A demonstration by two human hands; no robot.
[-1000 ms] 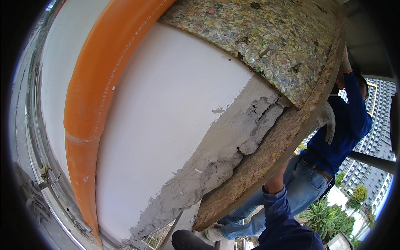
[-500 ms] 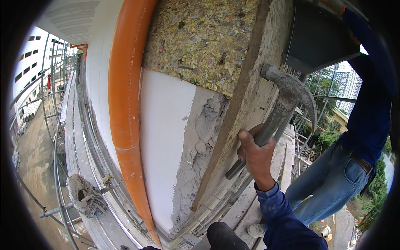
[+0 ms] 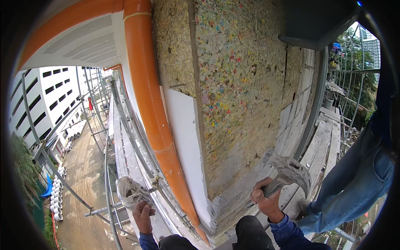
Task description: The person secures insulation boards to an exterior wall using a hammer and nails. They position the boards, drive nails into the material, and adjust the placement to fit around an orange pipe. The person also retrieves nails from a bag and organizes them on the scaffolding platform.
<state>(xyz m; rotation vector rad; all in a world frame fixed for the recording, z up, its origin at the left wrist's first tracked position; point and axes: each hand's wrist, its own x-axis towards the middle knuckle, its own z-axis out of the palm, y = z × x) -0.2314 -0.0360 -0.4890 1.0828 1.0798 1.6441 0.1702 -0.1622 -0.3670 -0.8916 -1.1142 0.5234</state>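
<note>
Right hand [image 3: 267,201]: grasps claw hammer [image 3: 285,170] by its handle.
Left hand [image 3: 143,216]: fingers curled at crumpled grey bundle [image 3: 134,191]; cannot tell whether gripping.

In the lower right of the frame, the right grip [image 3: 266,198] is closed around the handle of a dusty claw hammer [image 3: 287,171]. In the lower left, the left grip [image 3: 143,212], fingers curled, overlaps a crumpled grey bag [image 3: 130,189]; contact is unclear. An orange pipe [image 3: 156,121] runs down left of a speckled board [image 3: 233,104]. Another person's jeans [image 3: 350,183] show at right.
</note>
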